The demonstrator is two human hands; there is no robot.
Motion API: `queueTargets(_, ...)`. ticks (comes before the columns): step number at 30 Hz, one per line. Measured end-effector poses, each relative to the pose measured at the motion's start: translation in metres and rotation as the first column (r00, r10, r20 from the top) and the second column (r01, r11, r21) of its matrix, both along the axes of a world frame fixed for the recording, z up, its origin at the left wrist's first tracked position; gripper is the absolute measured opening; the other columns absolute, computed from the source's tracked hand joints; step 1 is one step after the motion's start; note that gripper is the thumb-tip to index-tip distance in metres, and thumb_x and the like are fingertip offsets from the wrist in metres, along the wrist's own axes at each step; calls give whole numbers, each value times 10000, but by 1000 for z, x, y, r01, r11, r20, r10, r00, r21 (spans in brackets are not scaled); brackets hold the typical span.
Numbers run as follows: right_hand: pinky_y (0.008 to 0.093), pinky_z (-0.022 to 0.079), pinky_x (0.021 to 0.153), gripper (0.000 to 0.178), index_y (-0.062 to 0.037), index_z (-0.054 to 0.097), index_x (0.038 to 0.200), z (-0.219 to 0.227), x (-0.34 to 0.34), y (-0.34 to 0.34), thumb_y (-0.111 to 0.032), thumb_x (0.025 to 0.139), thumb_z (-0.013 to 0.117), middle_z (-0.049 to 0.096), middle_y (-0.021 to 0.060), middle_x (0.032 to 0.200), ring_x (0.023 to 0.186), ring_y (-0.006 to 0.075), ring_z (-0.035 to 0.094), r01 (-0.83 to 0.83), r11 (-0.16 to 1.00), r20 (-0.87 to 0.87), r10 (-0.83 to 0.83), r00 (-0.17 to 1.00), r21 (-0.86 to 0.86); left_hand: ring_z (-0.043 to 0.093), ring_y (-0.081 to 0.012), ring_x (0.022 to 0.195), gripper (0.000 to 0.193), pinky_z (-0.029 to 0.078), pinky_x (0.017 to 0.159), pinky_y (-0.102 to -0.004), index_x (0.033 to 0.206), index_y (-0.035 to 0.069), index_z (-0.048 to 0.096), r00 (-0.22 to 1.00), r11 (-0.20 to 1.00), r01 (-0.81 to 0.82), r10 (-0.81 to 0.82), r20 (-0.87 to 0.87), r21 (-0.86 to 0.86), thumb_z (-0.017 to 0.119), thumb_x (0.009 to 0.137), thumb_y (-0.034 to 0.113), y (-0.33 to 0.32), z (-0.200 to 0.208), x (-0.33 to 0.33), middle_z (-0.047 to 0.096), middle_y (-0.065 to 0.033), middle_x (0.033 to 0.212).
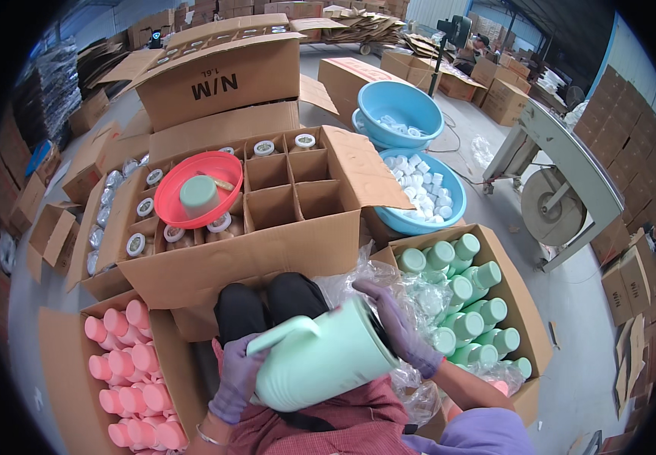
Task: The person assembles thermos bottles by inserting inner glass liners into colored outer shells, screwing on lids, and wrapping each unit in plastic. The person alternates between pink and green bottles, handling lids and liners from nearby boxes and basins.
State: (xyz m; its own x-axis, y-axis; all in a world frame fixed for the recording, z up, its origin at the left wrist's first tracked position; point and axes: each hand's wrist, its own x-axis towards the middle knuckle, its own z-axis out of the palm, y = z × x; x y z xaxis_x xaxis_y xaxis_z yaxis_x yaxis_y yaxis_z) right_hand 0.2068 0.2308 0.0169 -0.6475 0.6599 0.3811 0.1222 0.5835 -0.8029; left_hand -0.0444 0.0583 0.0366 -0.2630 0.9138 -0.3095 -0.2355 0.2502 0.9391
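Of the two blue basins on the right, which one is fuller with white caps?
The nearer blue basin, beside the divided carton, holds a heap of white caps; the farther blue basin holds only a few.

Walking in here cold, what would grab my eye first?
Probably the mint green jug lying sideways in the person's lap, gripped by the left hand and right hand in purple gloves. Next, the colour blocks: pink bottles boxed at lower left, green-capped bottles boxed at right, a red basin on the divided carton ahead, and blue tubs of white caps beyond.
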Motion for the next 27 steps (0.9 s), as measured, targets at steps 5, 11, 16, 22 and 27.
queueTargets(5, 315, 475, 975, 458, -47, 481, 1351, 6, -8, 7, -348, 1006, 500, 569, 83, 1187, 1050, 163, 593, -68, 636, -167, -98, 981, -769, 672, -308, 1083, 281, 425, 1073, -485, 995, 86, 735, 434, 822, 335, 299, -850, 460, 647, 744, -6, 16, 39, 34, 728, -94, 1073)
queueTargets(11, 330, 478, 960, 309, -68, 582, 1289, 47, -18, 14, -161, 994, 574, 620, 98, 1169, 1062, 207, 617, -53, 805, -88, 1, 996, -590, 635, -147, 1041, 266, 495, 949, -290, 1186, -15, 659, 953, 940, -303, 302, 27, 156, 653, 935, 72, -18, -42, 26, 698, -72, 1114)
queueTargets(16, 405, 505, 827, 195, -69, 637, 1085, 43, -14, 10, -177, 925, 662, 601, 140, 981, 941, 312, 627, -395, 915, 266, 401, 876, -78, 636, -291, 1109, 571, 490, 981, -344, 1438, -37, 438, 788, 980, 60, 70, -612, 189, 588, 887, -11, -3, -46, 12, 647, -191, 1209)
queueTargets(22, 457, 487, 601, 352, -74, 496, 879, 62, -27, -15, -401, 1008, 512, 566, 139, 723, 663, 365, 627, -462, 873, 629, 273, 728, 156, 728, -281, 904, 569, 563, 868, -402, 1340, -7, 560, 640, 792, 540, -607, -472, -285, 590, 795, 154, 1, 9, -24, 724, -207, 961)
queueTargets(27, 472, 478, 583, 381, -50, 531, 863, 44, -42, -13, -413, 975, 563, 569, 163, 662, 611, 382, 604, -380, 925, 551, 301, 778, 31, 733, -207, 750, 556, 579, 723, -354, 1305, -17, 558, 643, 799, 422, -596, -481, -428, 607, 797, 203, -22, 58, 4, 742, -113, 865)
